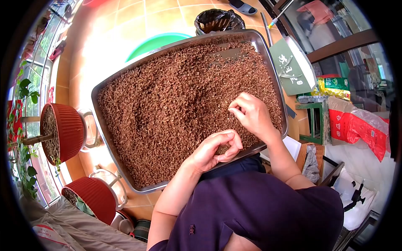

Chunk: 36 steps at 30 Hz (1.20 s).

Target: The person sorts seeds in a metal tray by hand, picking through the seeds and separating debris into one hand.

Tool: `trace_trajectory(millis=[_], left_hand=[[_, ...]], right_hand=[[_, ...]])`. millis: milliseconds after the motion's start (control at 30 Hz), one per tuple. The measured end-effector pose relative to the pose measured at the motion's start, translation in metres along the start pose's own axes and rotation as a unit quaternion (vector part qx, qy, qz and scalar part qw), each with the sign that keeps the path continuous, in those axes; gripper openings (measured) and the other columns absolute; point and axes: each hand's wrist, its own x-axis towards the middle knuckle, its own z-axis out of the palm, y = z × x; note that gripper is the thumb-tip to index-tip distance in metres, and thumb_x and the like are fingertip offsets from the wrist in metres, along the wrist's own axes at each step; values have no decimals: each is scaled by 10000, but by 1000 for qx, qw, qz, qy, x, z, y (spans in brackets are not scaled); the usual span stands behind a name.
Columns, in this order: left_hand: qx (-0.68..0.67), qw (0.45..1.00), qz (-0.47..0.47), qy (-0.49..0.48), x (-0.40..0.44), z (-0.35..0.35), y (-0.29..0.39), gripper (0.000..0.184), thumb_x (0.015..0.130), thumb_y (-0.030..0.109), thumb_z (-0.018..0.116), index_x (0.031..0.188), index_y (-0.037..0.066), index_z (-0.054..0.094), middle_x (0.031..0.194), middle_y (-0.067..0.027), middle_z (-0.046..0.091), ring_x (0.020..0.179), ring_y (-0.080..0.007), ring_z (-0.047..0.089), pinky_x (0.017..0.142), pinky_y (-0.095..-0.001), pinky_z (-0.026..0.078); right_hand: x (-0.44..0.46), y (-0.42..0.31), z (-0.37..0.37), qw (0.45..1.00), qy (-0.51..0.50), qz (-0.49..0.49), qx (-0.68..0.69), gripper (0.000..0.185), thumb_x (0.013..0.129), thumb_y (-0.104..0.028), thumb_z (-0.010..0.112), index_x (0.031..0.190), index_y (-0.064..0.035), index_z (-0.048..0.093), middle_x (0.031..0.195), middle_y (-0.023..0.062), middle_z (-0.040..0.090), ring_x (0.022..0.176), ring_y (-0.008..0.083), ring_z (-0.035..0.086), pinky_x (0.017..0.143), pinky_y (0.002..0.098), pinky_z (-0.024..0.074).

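Note:
A large metal tray (pixel 97 108) lies in front of me, spread with small reddish-brown dried pieces (pixel 159 104) that look like Sichuan peppercorns. My left hand (pixel 215 149) is at the tray's near edge, palm turned up and fingers curled inward; what it holds, if anything, is hidden. Over the right part of the pieces is my right hand (pixel 252 115), its thumb and fingertips pinched together. Anything between those fingertips is too small to make out. The tray's dark bottom shows through in a patch near the far right corner.
Beyond the tray are a green basin (pixel 155 42) and a bin lined with a black bag (pixel 217 21). Red plant pots (pixel 69 133) stand on the left. A green-covered book (pixel 289 67), a green stool (pixel 312 121) and a red bag (pixel 356 129) are at the right.

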Motion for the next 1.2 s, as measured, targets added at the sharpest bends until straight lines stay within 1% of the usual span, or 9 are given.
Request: trace_trajectory(millis=[133,233,367,567,667,867,967,1133,1200], left_hand=[[-6,1000,5,0,1,-1,0,361,1077,283,478,979,-25,640,679,-21,506,513,-74,378,481,-221,300],[-7,1000,10,0,1,-1,0,358,1077,278,476,979,-23,642,679,-21,507,510,-70,373,479,-219,298],[-16,1000,11,-1,0,-2,-1,351,1078,269,470,985,-21,644,682,-17,502,510,-63,367,475,-211,290],[-5,999,14,39,1,6,2,409,1099,298,424,826,9,522,653,-8,437,504,-63,347,436,-202,272],[-11,999,16,42,2,6,2,414,1099,300,417,806,18,498,651,-8,422,510,-68,344,435,-206,269],[-25,999,29,32,3,1,0,390,1104,295,402,857,17,521,671,-5,434,513,-65,350,445,-205,272],[-45,998,38,21,4,-8,-3,362,1106,283,398,995,6,601,685,10,463,510,-58,361,465,-206,281],[-44,996,37,64,4,3,1,438,1119,285,376,776,31,470,682,-7,412,501,-53,349,423,-195,258],[-50,996,41,67,4,4,2,435,1119,284,381,777,31,470,684,-6,413,501,-53,348,423,-193,257]], right_hand=[[7,5,-20,986,-43,81,137,63,953,-114,708,972,-56,722,881,49,686,754,131,628,667,295,506],[6,11,-22,901,-75,170,391,94,984,-131,703,1032,-51,695,917,5,701,787,59,642,595,194,467],[7,14,-22,867,-93,204,445,119,1019,-121,662,1092,-27,655,925,41,698,748,60,646,580,183,519],[8,11,-15,875,-63,200,437,58,1032,-70,605,1069,-28,589,834,4,611,678,52,604,557,193,530],[5,11,-8,933,-33,172,314,30,1022,-42,591,1034,-37,564,808,-4,576,658,51,581,543,201,525],[4,7,-8,990,28,58,123,141,914,9,647,987,-20,530,786,104,594,662,234,638,608,369,507],[4,8,-11,996,29,23,85,93,958,15,615,1005,-19,542,764,30,557,671,100,571,604,288,483],[5,7,-13,992,34,34,121,165,888,56,644,1004,-26,560,772,65,578,651,143,601,579,307,481],[5,10,-11,988,41,43,142,178,871,66,660,994,-26,570,775,68,587,645,142,612,569,307,480]])
